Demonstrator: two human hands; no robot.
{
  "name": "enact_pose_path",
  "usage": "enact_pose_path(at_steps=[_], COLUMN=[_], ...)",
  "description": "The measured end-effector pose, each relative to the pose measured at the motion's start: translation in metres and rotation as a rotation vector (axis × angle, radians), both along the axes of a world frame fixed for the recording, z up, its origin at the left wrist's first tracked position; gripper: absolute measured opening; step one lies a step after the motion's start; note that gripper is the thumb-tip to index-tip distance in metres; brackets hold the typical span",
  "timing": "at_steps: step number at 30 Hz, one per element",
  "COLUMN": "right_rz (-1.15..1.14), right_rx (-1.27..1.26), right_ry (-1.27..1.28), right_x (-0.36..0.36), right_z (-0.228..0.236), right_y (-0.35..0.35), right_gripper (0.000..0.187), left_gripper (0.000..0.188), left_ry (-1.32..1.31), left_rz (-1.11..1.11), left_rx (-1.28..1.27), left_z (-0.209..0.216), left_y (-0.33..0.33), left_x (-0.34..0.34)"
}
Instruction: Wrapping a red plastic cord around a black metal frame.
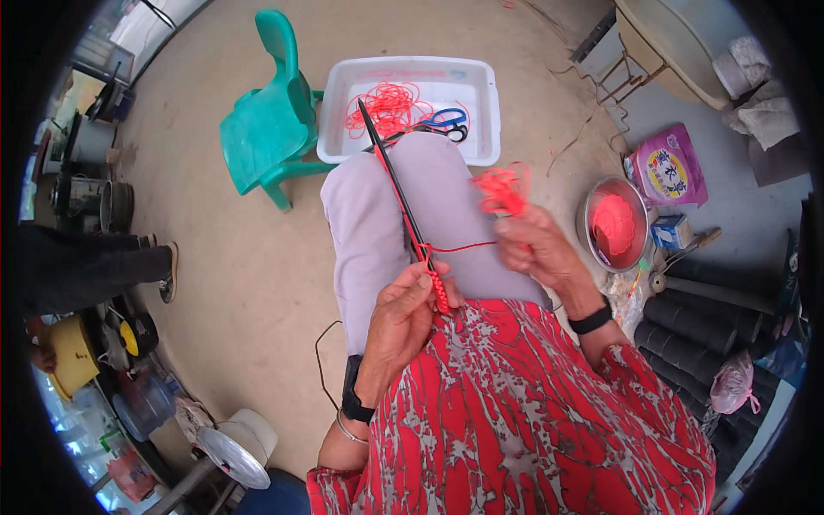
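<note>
My left hand (402,311) is closed in a pinch on a short braided red cord (439,290) above my lap. From the braid a long black tapered rod (390,172) points away over my knees, with red strands lying along it. My right hand (539,245), a little blurred, is closed round a looped bundle of red cord (502,189). One taut red strand (463,248) runs from that bundle to the braid. Beyond my knees, a white plastic tub (481,142) holds a tangle of red cord (390,107) and blue-handled scissors (448,121).
A green plastic chair (266,129) stands left of the tub. To my right are a metal bowl (592,232) with a red piece inside, a purple bag (669,167) and dark rolls (687,322). Another person's leg (94,270) shows at the left, near stacked household items.
</note>
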State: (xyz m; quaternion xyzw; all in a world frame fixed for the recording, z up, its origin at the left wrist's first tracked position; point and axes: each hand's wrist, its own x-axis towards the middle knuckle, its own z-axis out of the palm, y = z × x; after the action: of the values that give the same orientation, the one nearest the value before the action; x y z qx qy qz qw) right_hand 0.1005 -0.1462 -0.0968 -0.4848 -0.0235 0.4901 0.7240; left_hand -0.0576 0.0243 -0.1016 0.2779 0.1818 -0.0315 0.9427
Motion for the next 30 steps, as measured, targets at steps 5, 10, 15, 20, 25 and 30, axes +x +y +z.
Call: enact_pose_path(at_steps=[5,10,15,20,25,30], right_rz=[0.324,0.369,0.559,0.105,0.078,0.082], right_rx=[-0.196,-0.362,-0.090,-0.052,0.048,0.028], right_ry=[-0.025,-0.511,-0.675,-0.052,-0.054,-0.032], right_x=[-0.015,-0.021,-0.033,-0.040,-0.036,-0.032], right_z=[0.026,0.047,0.055,0.049,0.047,0.050], right_y=[0.030,-0.007,-0.014,-0.015,-0.010,-0.011], right_gripper=[0.019,0.021,0.014,0.023,0.031,0.030], left_gripper=[0.026,0.027,0.030,0.028,0.020,0.020], left_ry=[0.056,0.031,0.078,0.025,0.015,0.008], left_rz=[0.013,0.012,0.098,0.082,0.096,0.120], left_rx=[0.004,-0.072,-0.197,-0.229,-0.293,-0.324], left_z=[0.006,0.002,0.009,-0.005,-0.012,-0.017], left_y=[0.002,0.001,-0.002,-0.003,-0.003,-0.005], left_x=[0.001,-0.001,0.002,0.001,0.001,-0.002])
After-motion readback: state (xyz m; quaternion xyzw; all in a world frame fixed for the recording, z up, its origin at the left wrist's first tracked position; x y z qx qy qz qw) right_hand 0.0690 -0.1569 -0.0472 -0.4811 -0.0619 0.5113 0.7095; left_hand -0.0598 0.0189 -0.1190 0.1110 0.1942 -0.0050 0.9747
